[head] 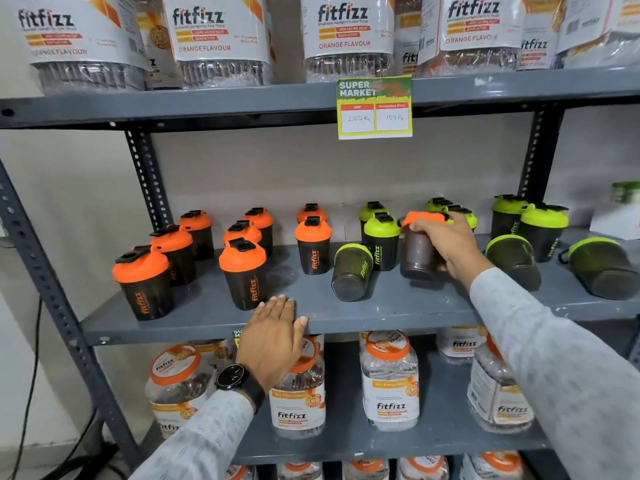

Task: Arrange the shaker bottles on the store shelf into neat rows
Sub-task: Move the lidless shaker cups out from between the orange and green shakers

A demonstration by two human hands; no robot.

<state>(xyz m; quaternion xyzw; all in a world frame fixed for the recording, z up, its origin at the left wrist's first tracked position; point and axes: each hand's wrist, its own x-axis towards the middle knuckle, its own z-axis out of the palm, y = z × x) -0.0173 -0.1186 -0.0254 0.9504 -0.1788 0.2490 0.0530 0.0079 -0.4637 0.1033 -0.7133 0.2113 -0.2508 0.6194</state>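
1. Left hand (273,336) flat, released, resting on shelf front edge (381,322).
2. Right hand (446,242) grasping orange-lidded shaker bottle (417,252) mid-shelf, long axis tilted, among green-lidded ones.
3. Orange rows lying leftward; right hand nearer.

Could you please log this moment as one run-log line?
right hand: gripping orange-lidded shaker | left hand: resting on shelf edge | three green-lidded shakers toppled

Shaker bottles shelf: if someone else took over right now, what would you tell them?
Right hand: gripping an orange-lidded shaker, tilted, among the green ones.
Left hand: flat on the shelf edge, holding nothing.
Done: orange shakers stand upright in rows on the left.
Left: three green-lidded shakers lie tipped over; stand them up, move the held orange one left.
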